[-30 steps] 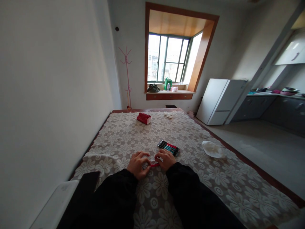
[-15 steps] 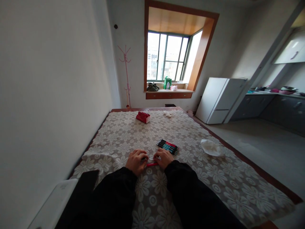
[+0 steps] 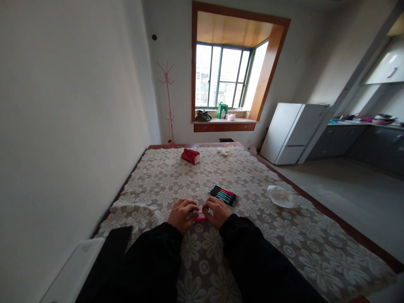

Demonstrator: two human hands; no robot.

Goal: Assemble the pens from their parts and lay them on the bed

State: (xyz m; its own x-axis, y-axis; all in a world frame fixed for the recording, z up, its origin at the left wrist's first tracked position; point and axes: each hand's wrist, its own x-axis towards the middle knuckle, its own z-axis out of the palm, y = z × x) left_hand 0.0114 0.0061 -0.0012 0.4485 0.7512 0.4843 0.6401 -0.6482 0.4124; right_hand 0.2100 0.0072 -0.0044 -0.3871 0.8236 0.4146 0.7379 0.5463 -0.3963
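My left hand (image 3: 183, 214) is closed, thumb and fingers pinched around a small thin piece that I cannot make out. Close on its right, my right hand (image 3: 216, 211) is pinched too, its fingertips almost meeting those of the left. What it grips is hidden by the fingers. Between and just below the hands lies a red pen barrel (image 3: 200, 219), its ends partly covered by them. Beyond my right hand, several pens (image 3: 223, 194) in black, red and teal lie side by side in a row on the patterned tablecloth (image 3: 208, 263).
A red tissue pack (image 3: 190, 156) lies toward the far end of the table. To the right is a crumpled white tissue (image 3: 282, 196), with small white scraps (image 3: 223, 152) at the back. A black slab-like object (image 3: 118, 242) sits at the left edge by the wall.
My hands have drawn slightly closer together, and less of the red barrel shows between them. The pens stay in their row.
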